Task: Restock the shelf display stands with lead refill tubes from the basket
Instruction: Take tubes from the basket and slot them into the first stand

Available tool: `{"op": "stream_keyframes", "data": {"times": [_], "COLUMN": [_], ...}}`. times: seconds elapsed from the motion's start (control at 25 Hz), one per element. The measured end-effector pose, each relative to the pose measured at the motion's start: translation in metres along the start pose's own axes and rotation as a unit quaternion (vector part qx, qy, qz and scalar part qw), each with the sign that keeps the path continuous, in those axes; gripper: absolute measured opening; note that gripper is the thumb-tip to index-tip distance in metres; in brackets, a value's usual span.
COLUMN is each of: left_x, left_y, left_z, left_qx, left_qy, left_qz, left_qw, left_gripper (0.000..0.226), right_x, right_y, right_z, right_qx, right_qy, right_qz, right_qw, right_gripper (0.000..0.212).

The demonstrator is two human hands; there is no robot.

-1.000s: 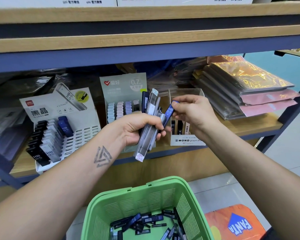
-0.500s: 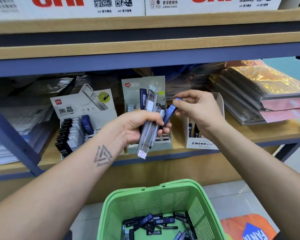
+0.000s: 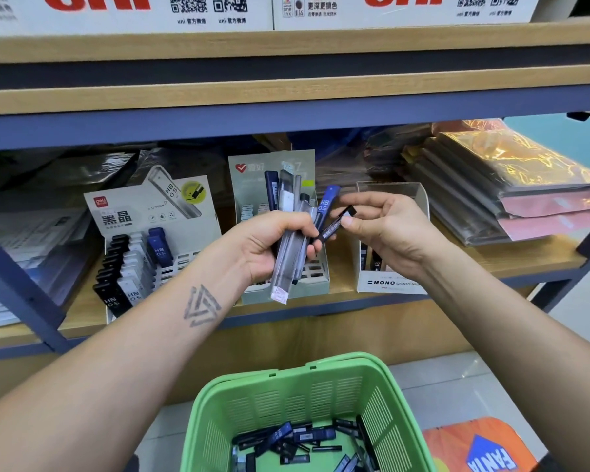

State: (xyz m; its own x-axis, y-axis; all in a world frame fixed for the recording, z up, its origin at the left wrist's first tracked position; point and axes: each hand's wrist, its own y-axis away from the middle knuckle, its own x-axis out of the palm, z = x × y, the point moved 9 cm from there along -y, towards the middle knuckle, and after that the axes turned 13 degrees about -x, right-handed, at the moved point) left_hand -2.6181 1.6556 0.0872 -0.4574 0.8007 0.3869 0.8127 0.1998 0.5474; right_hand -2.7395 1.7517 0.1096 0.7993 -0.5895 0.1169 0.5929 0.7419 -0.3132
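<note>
My left hand (image 3: 269,243) grips a bunch of lead refill tubes (image 3: 286,229), clear, grey and blue, in front of the middle green-grey display stand (image 3: 269,165). A blue HB 0.5 tube (image 3: 326,206) sticks up at the right of the bunch. My right hand (image 3: 385,229) pinches a thin black tube (image 3: 336,223) by its upper end, its lower end still touching the bunch. The white Deli stand (image 3: 150,233) with black, white and blue tubes sits to the left. The MONO stand (image 3: 392,281) sits behind my right hand. The green basket (image 3: 286,396) below holds several dark tubes.
The stands rest on a wooden shelf with a blue metal frame (image 3: 321,308). Stacked plastic-wrapped packets (image 3: 508,192) lie at the right, paper stacks (image 3: 31,233) at the left. White Uni boxes (image 3: 218,11) sit on the shelf above. An orange Fanta item (image 3: 484,447) lies on the floor.
The view has shifted so the stands sit further right. My right hand let go of the blue tube and now pinches a thin black tube, drawing it rightward out of the bunch.
</note>
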Motion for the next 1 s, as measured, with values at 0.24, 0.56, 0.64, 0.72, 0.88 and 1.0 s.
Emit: {"op": "stream_keyframes", "data": {"times": [0.24,0.56,0.64,0.72,0.88,1.0], "left_x": [0.000,0.020,0.021,0.021,0.023,0.021], "left_y": [-0.009,-0.020,-0.023,-0.023,-0.022,-0.021], "left_z": [-0.004,0.011,0.014,0.013,0.011,0.009], "left_qx": [0.020,-0.018,-0.019,-0.010,0.013,0.025], "left_qy": [0.036,0.001,-0.006,-0.011,0.005,0.026], "left_qz": [-0.018,-0.029,-0.044,-0.057,-0.064,-0.068], "left_qw": [0.999,0.999,0.999,0.998,0.998,0.997], "left_gripper": [0.039,0.018,0.017,0.015,0.022,0.015], "right_x": [-0.018,-0.036,-0.034,-0.035,-0.044,-0.041], "right_y": [0.007,0.018,0.020,0.020,0.016,0.015], "right_z": [0.004,0.009,0.005,0.004,0.014,0.018], "right_qx": [0.009,-0.002,0.012,0.012,-0.044,-0.075], "right_qy": [-0.017,-0.033,-0.028,-0.009,0.159,0.219], "right_qz": [0.005,0.031,0.048,0.047,0.043,0.059], "right_qw": [1.000,0.999,0.998,0.999,0.985,0.971], "right_gripper": [0.027,0.027,0.024,0.019,0.015,0.027]}}
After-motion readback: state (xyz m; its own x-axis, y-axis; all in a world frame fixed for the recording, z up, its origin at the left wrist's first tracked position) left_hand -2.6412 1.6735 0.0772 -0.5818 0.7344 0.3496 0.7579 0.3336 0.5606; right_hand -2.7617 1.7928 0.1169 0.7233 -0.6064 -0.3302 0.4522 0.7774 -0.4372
